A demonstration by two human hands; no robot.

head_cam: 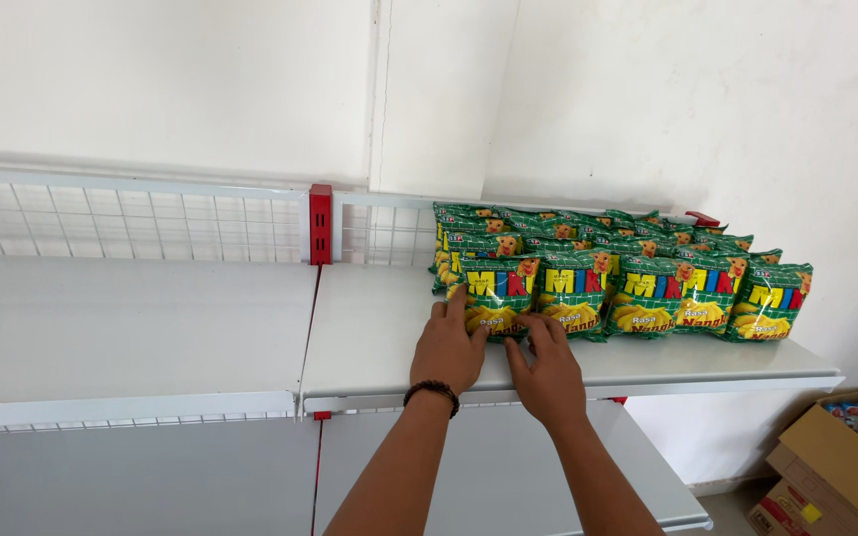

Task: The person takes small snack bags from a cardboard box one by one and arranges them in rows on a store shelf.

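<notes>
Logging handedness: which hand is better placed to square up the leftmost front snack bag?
Probably left. The left hand lies flat against the leftmost green snack bag, fingers on its left edge. The right hand only reaches its lower right corner.

Both hands touch a green snack bag — white shelf.

1. Pretty clearly a small shop, mid-stocking.
2. White metal retail shelf with wire-mesh backing and red uprights.
3. Rows of identical green snack bags faced up at 1 o'clock on the shelf.
4. Open cardboard carton with more packets on the floor at 4 o'clock.
</notes>
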